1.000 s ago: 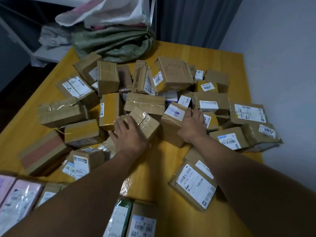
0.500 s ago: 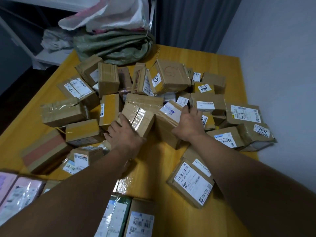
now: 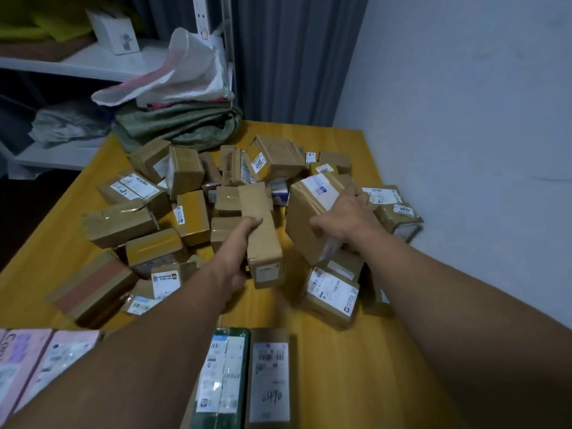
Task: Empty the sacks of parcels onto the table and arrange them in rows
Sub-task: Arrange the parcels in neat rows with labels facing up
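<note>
Starting nearest: green parcel (image 3: pixel 223 376) and brown labelled parcel (image 3: pixel 269 376) side by side at near edge of surface (image 3: pixel 340 351). Gripping long narrow box (image 3: pixel 263 243) in left hand (image 3: pixel 238 246), thumb over top. Clamping bigger box (image 3: pixel 301 233) in right hand (image 3: pixel 346 218), tilted above pile (image 3: pixel 185 178). Probably light, stiff cardboard, slick tape; grab across short sides. Sacks (image 3: pixel 185 128), looking emptied, slumped at far end.

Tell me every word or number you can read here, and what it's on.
"2017": sticker on the tilted box at the back.
"2017": sticker on the taped parcel at the right edge.
"2490", handwritten, first digit unsure: label on the near brown box.
"Co", cut off by the frame: pink parcel.
The yellow sticker, the shipping labels and the barcodes are too blurred or too small to read.
</note>
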